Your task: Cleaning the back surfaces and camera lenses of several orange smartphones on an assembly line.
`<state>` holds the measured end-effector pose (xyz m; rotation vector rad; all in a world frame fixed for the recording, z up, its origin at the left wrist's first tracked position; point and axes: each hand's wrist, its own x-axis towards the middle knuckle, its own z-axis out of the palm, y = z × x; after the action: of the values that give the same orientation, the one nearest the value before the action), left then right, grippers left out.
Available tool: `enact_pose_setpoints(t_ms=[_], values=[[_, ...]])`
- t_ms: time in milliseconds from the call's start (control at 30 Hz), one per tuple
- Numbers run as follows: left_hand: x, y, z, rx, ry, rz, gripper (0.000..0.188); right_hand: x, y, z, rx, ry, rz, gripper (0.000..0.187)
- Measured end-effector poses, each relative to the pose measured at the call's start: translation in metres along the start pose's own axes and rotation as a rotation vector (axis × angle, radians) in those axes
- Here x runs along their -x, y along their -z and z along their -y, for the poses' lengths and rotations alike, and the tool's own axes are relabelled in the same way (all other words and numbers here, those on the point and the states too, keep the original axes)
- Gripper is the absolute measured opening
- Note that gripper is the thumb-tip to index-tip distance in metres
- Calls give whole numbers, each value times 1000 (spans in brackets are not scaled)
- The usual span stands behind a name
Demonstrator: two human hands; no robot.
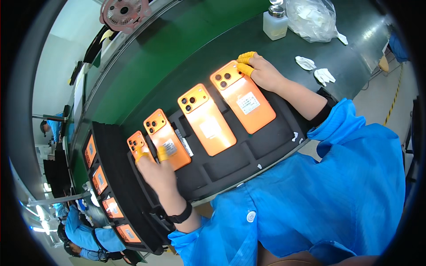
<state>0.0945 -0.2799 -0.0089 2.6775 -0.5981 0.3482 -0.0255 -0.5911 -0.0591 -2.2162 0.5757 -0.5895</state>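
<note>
Four orange phones lie back-up on a black foam tray (226,170). My right hand (262,73), with yellow finger cots, closes on the top right corner of the rightmost phone (259,116), which bears a white label. My left hand (159,175), also in yellow cots, has its fingers apart; one covers part of the leftmost phone (135,141), another touches the left side of the second phone (179,160). The third phone (213,133) lies between the hands, untouched. A white label strip (184,142) shows beside the second phone.
Left stands a stack of black trays (133,199) with several orange phones. A pump bottle (275,25), a clear bag of white pieces (312,20) and loose white finger cots (325,76) sit on the green table (213,40). A pink fan (124,13) is far left; co-workers (95,237) are beyond.
</note>
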Motion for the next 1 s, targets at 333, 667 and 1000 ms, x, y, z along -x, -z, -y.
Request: enact_pose_setpoints(t_ms=[333,667,1000], values=[[26,-20,-65,53,-372,272,59,5,3,12,180,1,44,42],[61,-15,-60,291,-561,266,56,81,16,56,337,661,612,18],[77,-22,-76,365,-1059,358,41,73,5,45,249,764,516,15]])
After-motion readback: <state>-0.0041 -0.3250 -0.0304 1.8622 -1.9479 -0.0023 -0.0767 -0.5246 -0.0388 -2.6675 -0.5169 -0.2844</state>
